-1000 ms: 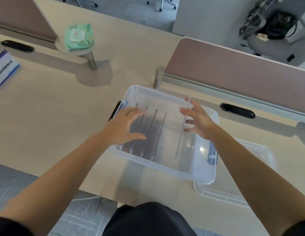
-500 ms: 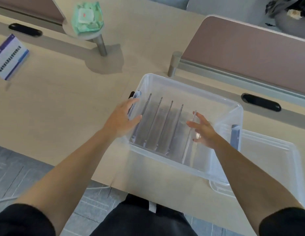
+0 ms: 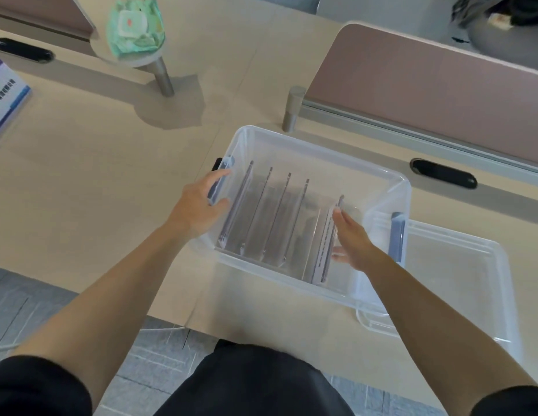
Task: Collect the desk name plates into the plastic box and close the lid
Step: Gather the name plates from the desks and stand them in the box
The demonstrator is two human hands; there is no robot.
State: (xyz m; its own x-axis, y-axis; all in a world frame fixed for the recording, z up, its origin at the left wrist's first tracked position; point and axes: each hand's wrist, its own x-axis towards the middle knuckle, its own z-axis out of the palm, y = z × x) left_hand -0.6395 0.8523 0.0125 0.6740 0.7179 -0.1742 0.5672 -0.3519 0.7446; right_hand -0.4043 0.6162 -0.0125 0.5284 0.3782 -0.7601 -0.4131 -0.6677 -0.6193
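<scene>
Standing on edge in a row, the name plates (image 3: 279, 211) sit inside the plastic box (image 3: 321, 148); the right hand (image 3: 352, 238) lies flat against the rightmost one, its grip spread, fingers straight; the left hand (image 3: 195, 208) has its grip curled over the box's left rim at the latch; the lid (image 3: 460, 280) lies on the surface (image 3: 96, 175), partly under the box; a blue-and-white plate (image 3: 6, 97) stands far left.
</scene>
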